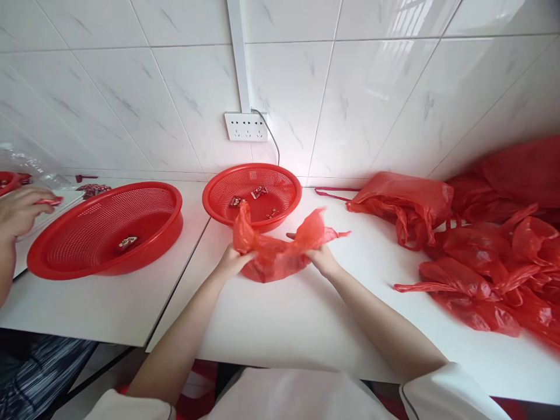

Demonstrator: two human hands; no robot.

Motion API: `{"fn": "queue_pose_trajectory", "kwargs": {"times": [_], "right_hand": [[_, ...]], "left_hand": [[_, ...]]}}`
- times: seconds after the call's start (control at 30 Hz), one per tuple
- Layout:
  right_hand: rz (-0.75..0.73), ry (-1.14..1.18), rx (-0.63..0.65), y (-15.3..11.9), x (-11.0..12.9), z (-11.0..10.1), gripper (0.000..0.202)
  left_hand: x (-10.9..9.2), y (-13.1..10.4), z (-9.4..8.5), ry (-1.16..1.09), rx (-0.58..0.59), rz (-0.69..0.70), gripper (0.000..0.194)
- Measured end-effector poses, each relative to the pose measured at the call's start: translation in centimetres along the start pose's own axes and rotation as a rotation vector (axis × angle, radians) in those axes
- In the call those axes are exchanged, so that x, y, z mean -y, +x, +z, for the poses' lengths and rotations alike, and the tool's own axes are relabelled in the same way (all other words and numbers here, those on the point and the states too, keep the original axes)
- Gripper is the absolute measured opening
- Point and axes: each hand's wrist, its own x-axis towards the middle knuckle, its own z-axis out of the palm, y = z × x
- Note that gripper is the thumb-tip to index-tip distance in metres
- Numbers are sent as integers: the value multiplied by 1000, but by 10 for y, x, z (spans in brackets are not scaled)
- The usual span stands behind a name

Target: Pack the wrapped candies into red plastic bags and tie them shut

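A thin red plastic bag is stretched between my two hands, low over the white table. My left hand is closed on its left side, with a bunched handle sticking up above the fingers. On the opposite side, my right hand grips the bag near its other loose handle. Just behind the bag stands a round red plastic basket with a perforated wall. Inside it lie a few small wrapped pieces. What the bag contains, if anything, cannot be made out.
A larger red basket holding one small packet stands to the left. Another person's hand holds a small red item beyond it. Red plastic bags are heaped at right. A tiled wall with a power socket closes the back.
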Motion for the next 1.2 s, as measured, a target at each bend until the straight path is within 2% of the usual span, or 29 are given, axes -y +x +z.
{"fn": "queue_pose_trajectory", "kwargs": {"times": [0.07, 0.17, 0.27, 0.37, 0.43, 0.53, 0.6, 0.63, 0.7, 0.8, 0.9, 1.0, 1.1, 1.2], "right_hand": [[75, 214, -7, 14, 9, 8, 36], [178, 494, -136, 33, 24, 18, 30], [167, 453, -222, 48, 45, 26, 20], [42, 417, -260, 56, 65, 32, 19], [-45, 442, -211, 56, 75, 31, 27], [-114, 442, 4, 51, 82, 24, 46], [-104, 361, 117, 48, 82, 19, 51], [-78, 319, 135, 47, 81, 18, 50], [-1, 302, 140, 46, 80, 19, 41], [111, 472, 128, 47, 76, 25, 33], [198, 617, 80, 51, 69, 29, 34], [313, 663, 31, 56, 60, 26, 32], [380, 758, 70, 59, 56, 23, 24], [352, 893, 144, 59, 63, 22, 14]], "left_hand": [[-7, 10, 7, -14, -97, -4, 41], [-23, 24, 16, -123, -159, 67, 45], [-41, 36, 30, -222, -182, 75, 51], [-51, 45, 46, -249, -219, 93, 50], [-55, 50, 52, -291, -293, 103, 49], [-57, 55, 52, -429, -416, 38, 50], [-59, 56, 48, -498, -430, -41, 49], [-60, 56, 46, -517, -402, -71, 48], [-62, 54, 44, -555, -260, -95, 44], [-67, 49, 43, -624, -21, -52, 35], [-71, 45, 38, -656, 47, 54, 27], [-72, 43, 30, -742, 146, 101, 38], [-72, 42, 26, -792, 263, 52, 41], [-71, 46, 26, -817, 299, -76, 35]]}}
